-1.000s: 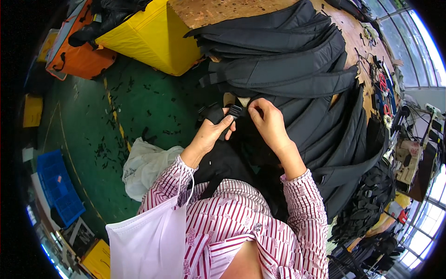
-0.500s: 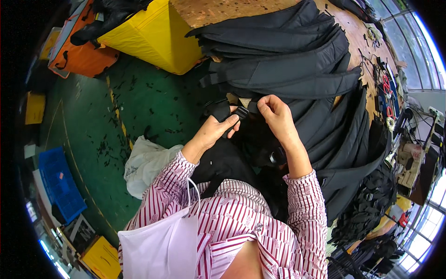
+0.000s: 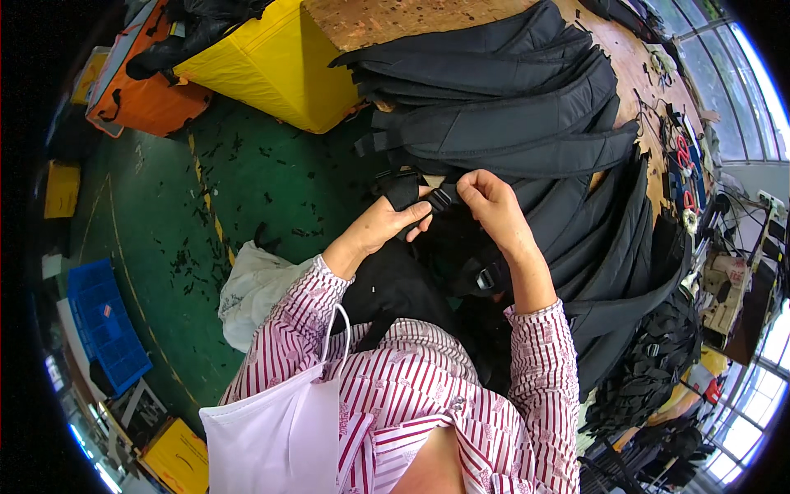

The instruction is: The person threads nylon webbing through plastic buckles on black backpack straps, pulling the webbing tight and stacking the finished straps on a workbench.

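My left hand [image 3: 380,224] is closed, thumb on top, around a black plastic buckle [image 3: 441,198] with black webbing beside it. Close by on the right, my right hand [image 3: 500,212] pinches what looks like the end of a dark webbing strap; its fingertips partly cover it. Whether that strap runs through the buckle I cannot tell. Below the hands, a second black buckle [image 3: 485,278] hangs among dark fabric near my right wrist. Just beyond my fingers lies a thick pile of black padded shoulder straps [image 3: 510,136], spilling down along my right side.
The straps lie over a worn wooden table [image 3: 411,23]. A yellow bin-like bag [image 3: 271,70] and an orange bag [image 3: 156,92] stand at far left. On the green floor are black scraps, a white sack [image 3: 255,292] and a blue crate [image 3: 107,325]. Red-handled scissors [image 3: 683,152] lie at right.
My left hand and the buckle have shifted slightly right, nearer my right hand. The hanging lower buckle has turned a little. My right hand keeps its pinch almost in place.
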### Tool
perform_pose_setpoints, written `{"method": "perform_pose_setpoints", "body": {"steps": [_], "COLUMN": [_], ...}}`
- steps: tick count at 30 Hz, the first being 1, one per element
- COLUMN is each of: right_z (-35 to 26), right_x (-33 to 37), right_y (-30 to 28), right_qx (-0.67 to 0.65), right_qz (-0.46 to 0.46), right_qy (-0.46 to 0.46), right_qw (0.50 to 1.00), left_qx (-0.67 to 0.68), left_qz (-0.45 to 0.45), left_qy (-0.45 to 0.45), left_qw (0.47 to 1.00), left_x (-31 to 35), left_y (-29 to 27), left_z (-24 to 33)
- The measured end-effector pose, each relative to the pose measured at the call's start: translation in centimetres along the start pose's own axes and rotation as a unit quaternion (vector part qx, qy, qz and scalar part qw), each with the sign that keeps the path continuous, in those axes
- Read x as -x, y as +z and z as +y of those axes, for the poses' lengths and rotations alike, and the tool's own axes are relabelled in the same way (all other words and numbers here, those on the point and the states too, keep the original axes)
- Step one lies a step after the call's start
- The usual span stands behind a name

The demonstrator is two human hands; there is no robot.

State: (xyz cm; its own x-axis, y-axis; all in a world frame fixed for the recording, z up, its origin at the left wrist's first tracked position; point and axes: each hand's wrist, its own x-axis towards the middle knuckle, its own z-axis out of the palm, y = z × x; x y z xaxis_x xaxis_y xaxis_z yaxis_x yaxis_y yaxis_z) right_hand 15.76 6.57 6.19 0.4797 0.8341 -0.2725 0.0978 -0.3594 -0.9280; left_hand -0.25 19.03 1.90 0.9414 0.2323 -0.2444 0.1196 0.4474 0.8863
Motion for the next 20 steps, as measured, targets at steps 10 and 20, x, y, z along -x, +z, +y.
{"method": "perform_pose_setpoints", "body": {"steps": [10, 20], "right_z": [0.4, 0.3], "right_x": [-0.2, -0.2], "right_y": [-0.2, 0.0], "right_qx": [0.003, 0.019], "right_qz": [0.008, -0.007], "right_qy": [-0.014, -0.022], "right_qw": [1.0, 1.0], "left_qx": [0.014, -0.033], "left_qz": [-0.006, -0.022], "left_qy": [0.011, 0.016], "left_qw": [1.0, 0.999], "left_x": [0.2, 0.1], "left_y": [0.5, -0.1], "left_z": [0.7, 0.3]}}
